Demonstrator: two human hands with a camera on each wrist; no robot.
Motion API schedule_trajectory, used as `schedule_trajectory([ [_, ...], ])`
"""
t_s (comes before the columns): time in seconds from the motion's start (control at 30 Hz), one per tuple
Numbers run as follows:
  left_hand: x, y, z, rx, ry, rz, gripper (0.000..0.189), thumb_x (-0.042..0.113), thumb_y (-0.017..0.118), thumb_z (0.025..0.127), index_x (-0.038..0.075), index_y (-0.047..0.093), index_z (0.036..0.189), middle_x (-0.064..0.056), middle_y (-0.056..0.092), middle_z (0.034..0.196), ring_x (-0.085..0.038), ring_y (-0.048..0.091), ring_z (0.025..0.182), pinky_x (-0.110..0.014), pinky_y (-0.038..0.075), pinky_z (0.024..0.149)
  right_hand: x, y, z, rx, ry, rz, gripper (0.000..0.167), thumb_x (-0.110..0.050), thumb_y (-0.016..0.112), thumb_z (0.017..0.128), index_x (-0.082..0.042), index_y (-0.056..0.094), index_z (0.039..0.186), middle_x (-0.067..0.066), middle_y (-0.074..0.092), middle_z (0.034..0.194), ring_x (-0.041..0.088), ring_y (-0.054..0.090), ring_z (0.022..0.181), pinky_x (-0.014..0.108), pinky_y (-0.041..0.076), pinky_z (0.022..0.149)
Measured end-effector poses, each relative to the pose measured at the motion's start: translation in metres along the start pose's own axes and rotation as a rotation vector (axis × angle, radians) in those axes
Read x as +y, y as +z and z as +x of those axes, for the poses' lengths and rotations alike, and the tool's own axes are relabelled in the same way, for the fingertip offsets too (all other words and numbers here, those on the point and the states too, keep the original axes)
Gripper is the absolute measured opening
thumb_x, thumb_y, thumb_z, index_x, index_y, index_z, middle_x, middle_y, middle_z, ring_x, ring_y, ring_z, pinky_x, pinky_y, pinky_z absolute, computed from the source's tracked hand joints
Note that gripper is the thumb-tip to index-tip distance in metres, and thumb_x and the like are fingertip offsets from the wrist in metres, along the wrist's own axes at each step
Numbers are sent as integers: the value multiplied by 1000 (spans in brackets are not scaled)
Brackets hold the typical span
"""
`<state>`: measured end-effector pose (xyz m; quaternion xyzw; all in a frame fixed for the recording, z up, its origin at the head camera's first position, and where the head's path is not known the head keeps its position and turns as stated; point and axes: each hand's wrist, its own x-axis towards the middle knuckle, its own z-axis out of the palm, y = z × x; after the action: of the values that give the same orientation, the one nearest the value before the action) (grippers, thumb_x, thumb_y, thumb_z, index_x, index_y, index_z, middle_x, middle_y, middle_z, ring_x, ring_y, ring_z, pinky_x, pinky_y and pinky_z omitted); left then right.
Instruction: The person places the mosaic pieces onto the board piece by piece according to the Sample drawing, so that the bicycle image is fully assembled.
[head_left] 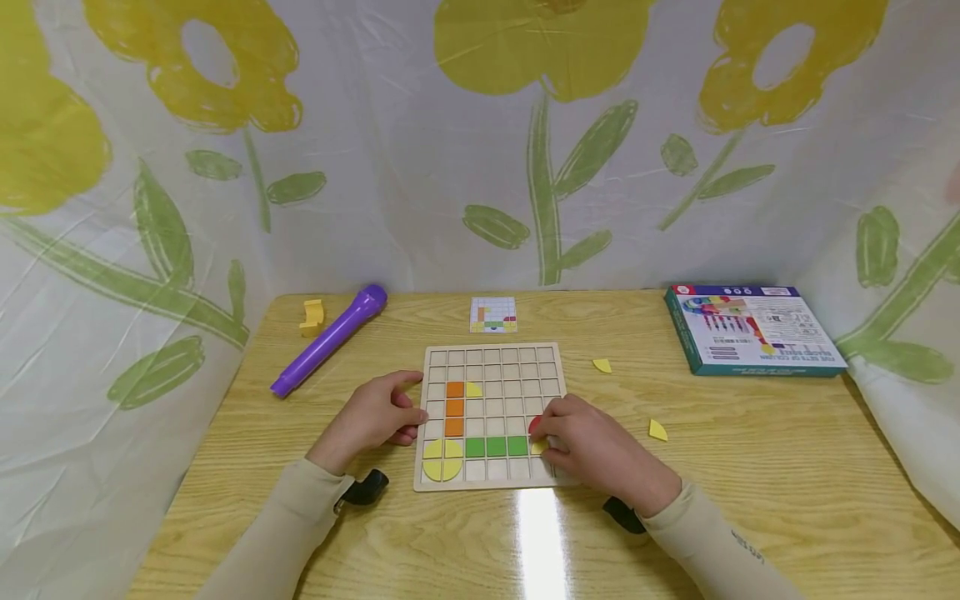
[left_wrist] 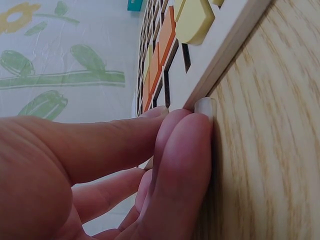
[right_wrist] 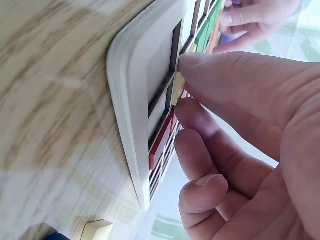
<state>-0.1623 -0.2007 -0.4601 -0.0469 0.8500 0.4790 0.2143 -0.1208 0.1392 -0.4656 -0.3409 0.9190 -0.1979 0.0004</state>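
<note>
A square wooden grid board (head_left: 480, 483) lies on the table. My left hand (head_left: 378, 412) grips its left edge between thumb and fingers, seen close in the left wrist view. Over the lower right cells, my right hand (head_left: 592, 437) pinches a yellow quarter-circle tile (right_wrist: 177, 89) between thumb and forefinger. Red tiles (right_wrist: 162, 142) lie beside it, partly hidden by the hand in the head view. Three orange square tiles (head_left: 454, 408) form a column, with a yellow quarter tile (head_left: 473, 390) at its top. Three green square tiles (head_left: 497, 447) form a row. Yellow quarters (head_left: 442, 460) make a circle at lower left.
A pattern card (head_left: 493, 315) lies behind the board. Loose yellow quarter tiles (head_left: 602, 365) lie to the right, near a puzzle box (head_left: 757, 332). A purple microphone-shaped stick (head_left: 330, 342) and a small yellow holder (head_left: 312, 318) lie at back left.
</note>
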Motion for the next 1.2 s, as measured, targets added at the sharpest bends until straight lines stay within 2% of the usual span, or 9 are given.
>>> schedule_trajectory([
  [0.33,-2,0,2,2,-11,-9,71,6,79,98,12,49,162,-17,61,110,-19,73,73,-33,70,68,-1,-3,2,-12,25,10,16,-11,88,91,-17,84,105,-6,71,103,12,62,100,24,61,80],
  [0.47,-2,0,4,4,-8,-4,71,7,79,98,13,49,162,-16,62,110,-19,73,73,-33,70,68,4,-12,-2,-7,89,27,15,-13,87,92,-16,84,106,-5,70,102,11,59,97,26,59,78],
  [0.57,-2,0,4,-5,4,5,71,8,79,98,12,48,162,-16,62,109,-19,73,72,-33,70,68,12,-20,-10,3,149,14,15,-15,86,93,-16,84,107,-5,71,103,11,60,98,32,61,84],
  [0.73,-4,0,4,1,2,10,71,8,79,98,12,48,162,-17,62,110,-19,73,72,-33,70,67,32,-29,-30,5,201,-17,19,-17,87,92,-14,83,110,-3,73,108,16,65,105,41,64,93],
  [0.97,-4,-1,4,4,4,9,71,8,79,98,12,48,162,-17,63,110,-19,73,73,-34,70,68,60,-43,-60,27,288,-25,20,-16,83,93,-13,81,113,-1,72,109,19,65,103,46,63,93],
  [1.2,-4,0,5,8,-3,16,71,8,79,98,13,48,162,-17,63,110,-19,73,73,-33,70,68,74,-47,-79,21,360,-61,23,-19,87,91,-12,81,113,0,72,107,18,63,97,47,62,91],
])
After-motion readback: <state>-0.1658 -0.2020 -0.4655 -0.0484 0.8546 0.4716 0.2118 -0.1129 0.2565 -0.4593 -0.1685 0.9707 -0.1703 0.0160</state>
